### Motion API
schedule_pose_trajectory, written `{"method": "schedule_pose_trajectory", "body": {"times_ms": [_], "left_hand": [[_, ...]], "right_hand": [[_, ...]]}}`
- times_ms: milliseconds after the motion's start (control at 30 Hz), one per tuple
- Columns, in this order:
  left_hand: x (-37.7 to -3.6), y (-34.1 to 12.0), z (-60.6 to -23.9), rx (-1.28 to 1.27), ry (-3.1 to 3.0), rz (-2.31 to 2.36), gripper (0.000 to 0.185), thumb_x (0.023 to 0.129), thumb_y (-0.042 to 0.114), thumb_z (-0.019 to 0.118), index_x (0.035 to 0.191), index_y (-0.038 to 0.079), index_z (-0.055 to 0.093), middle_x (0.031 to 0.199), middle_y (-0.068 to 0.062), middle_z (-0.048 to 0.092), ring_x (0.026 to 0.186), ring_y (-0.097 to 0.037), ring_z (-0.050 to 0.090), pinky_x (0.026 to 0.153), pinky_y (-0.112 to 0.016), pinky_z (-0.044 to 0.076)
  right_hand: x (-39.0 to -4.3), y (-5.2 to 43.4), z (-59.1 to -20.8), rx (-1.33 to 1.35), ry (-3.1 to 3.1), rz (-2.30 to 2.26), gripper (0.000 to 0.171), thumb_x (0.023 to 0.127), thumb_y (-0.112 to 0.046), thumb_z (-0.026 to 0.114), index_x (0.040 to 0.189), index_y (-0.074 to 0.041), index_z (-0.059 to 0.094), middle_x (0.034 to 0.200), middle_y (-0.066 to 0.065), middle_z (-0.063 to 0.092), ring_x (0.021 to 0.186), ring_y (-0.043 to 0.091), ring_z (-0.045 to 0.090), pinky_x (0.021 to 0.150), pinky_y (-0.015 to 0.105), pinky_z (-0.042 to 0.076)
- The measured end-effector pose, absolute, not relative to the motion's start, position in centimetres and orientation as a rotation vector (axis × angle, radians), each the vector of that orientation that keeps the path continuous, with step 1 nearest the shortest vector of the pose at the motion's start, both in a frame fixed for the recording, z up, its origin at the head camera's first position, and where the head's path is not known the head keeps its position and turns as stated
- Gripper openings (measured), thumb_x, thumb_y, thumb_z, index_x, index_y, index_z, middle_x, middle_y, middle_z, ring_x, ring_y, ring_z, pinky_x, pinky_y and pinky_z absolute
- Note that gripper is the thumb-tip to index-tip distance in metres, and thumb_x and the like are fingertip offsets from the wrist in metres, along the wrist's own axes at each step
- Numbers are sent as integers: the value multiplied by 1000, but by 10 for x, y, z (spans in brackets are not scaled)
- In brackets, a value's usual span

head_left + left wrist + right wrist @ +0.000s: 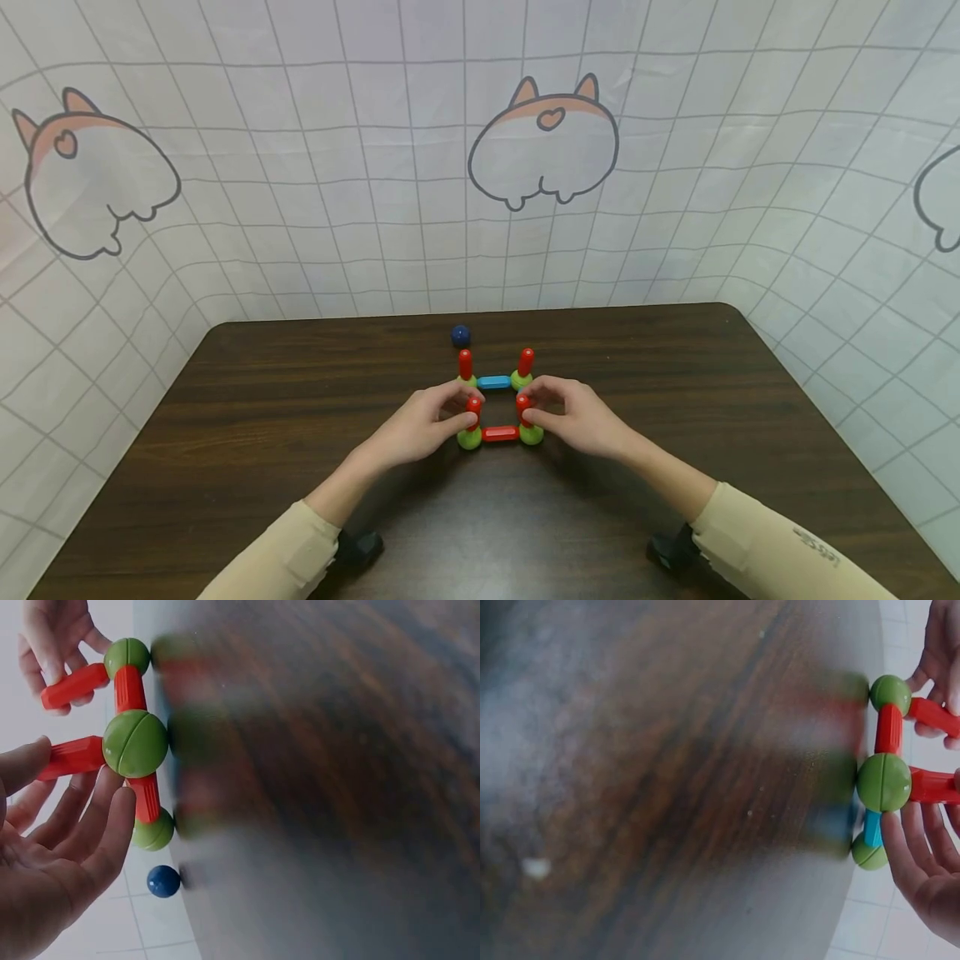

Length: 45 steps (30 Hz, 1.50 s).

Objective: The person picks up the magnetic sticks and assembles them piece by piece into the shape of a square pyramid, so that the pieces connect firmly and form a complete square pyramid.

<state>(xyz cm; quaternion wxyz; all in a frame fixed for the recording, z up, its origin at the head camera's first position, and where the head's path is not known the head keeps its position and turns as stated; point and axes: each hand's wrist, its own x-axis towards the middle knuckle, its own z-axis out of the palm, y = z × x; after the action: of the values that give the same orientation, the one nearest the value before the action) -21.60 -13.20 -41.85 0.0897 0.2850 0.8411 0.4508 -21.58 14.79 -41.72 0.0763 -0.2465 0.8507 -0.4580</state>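
Note:
A square frame of green balls and short rods stands on the table. Along its front a red rod [500, 433] joins the front left ball [469, 439] to the front right ball [532, 434]; a blue rod [494, 382] spans the back. Another red rod [145, 796] forms the left side, and a blue one [873, 828] the right. Red rods rise from the corners. My left hand [423, 423] pinches the front left upright [75, 756], fingers beside its ball. With thumb and fingers, my right hand [581, 417] holds the front right upright [932, 785].
Behind the frame's back left corner lies a dark blue ball [461, 336], near the far edge of the brown table [262, 400]. A white gridded cloth [337, 167] with cartoon drawings surrounds the table's back and sides.

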Motion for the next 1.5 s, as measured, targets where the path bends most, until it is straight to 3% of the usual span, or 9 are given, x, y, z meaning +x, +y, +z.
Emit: {"method": "schedule_pose_trajectory", "body": {"times_ms": [467,700,933,1167,1500], "left_hand": [[-219,-125,-416,818,2554,1304,25,100,19,70,122,6,67,106,1,70,93,-15,66,81,-34,56],[-221,-123,-416,807,2578,1283,24,100,20,71,120,8,68,103,1,70,90,-17,65,78,-34,55],[-220,-123,-416,750,2597,1276,23,99,22,71,120,12,68,101,2,69,90,-15,64,80,-35,54],[-219,-124,-414,713,2582,1301,21,99,14,71,119,8,70,101,2,70,92,-14,66,83,-35,56],[-221,-122,-417,771,2591,1269,21,99,15,71,119,7,70,99,3,69,89,-13,65,81,-33,55]], "right_hand": [[-220,142,-421,-732,2596,-1352,21,99,-21,71,117,-10,69,103,-3,70,96,17,65,81,34,54],[-221,138,-421,-723,2588,-1367,22,99,-20,72,117,-8,68,101,-1,69,94,18,65,79,37,54],[-220,139,-421,-706,2591,-1355,26,98,-17,72,120,-7,65,103,1,68,95,19,64,78,37,53],[-219,140,-421,-731,2592,-1337,25,97,-11,70,121,-7,64,106,1,68,98,19,64,80,37,54],[-220,139,-423,-735,2604,-1332,21,97,-12,71,116,-7,65,104,-1,68,98,18,64,81,36,53]]}}
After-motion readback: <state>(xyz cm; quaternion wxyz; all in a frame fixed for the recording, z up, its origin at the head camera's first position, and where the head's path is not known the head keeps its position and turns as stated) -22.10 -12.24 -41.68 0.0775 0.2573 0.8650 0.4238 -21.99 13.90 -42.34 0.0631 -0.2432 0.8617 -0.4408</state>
